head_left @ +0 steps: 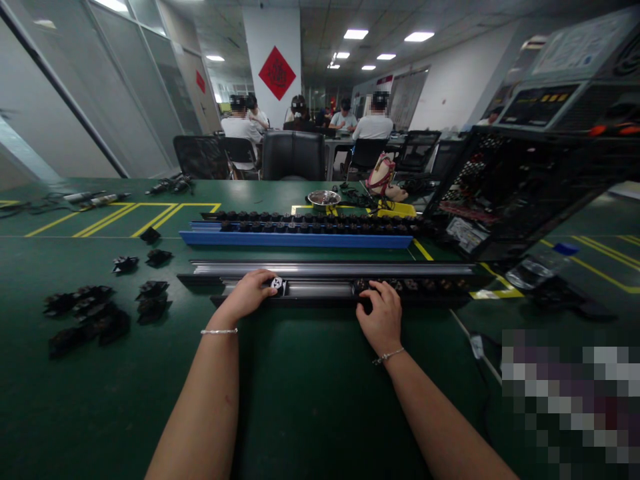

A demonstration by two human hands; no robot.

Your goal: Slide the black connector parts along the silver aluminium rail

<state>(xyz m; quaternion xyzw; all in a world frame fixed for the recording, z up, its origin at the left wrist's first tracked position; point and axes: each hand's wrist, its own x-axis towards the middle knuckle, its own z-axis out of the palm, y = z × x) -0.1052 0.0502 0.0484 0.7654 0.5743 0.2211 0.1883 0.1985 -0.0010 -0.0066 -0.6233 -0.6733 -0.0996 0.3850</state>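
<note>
A long metal rail point(320, 288) lies across the green table point(300, 387) in front of me. Its right half holds a row of small black parts point(425, 285). My left hand point(247, 293) rests on the rail's left part, fingers closed on a small black-and-white part point(277, 285) at the channel. My right hand point(383, 313) lies on the rail further right, fingers curled over the black parts at the row's left end. A second silver rail point(330, 268) lies just behind.
Loose black parts point(95, 310) lie scattered at the left. A blue tray point(300, 239) with rows of black parts sits behind the rails, with a metal bowl point(323, 198) beyond. A black crate point(505, 193) stands at the right. Several people sit at a far table.
</note>
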